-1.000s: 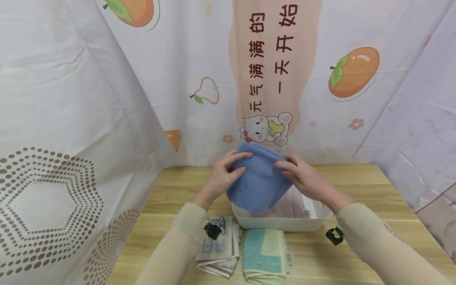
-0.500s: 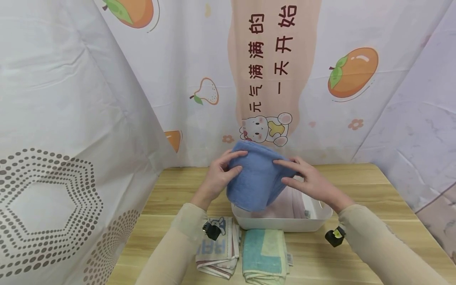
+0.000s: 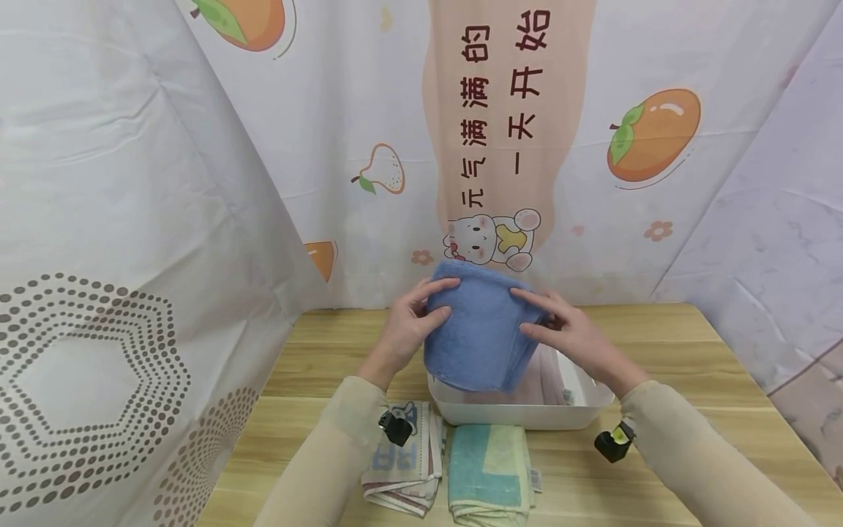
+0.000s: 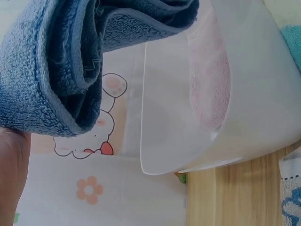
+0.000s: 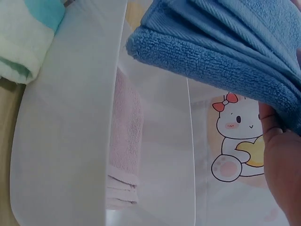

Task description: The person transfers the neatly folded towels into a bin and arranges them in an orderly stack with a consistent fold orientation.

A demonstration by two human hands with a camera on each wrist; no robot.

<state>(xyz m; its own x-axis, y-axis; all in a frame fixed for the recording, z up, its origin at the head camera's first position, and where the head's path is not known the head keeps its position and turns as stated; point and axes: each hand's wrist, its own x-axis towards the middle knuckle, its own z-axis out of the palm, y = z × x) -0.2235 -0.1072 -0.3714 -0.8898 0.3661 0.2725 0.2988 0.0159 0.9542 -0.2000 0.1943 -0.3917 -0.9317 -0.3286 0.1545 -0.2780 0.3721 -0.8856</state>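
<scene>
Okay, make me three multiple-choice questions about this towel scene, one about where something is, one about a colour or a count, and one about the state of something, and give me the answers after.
1. Where is the blue towel?
A. flat on the table
B. held above the white bin
C. hanging on the curtain

2. How many folded towels lie on the table in front of the bin?
A. two
B. four
C. none

3. What does the bin hold?
A. nothing
B. water
C. a folded pink towel

Answers:
1 B: the left hand and right hand grip it on either side, over the bin.
2 A: a striped printed towel and a teal and cream towel lie side by side.
3 C: both wrist views show pink cloth through the bin's wall.
</scene>
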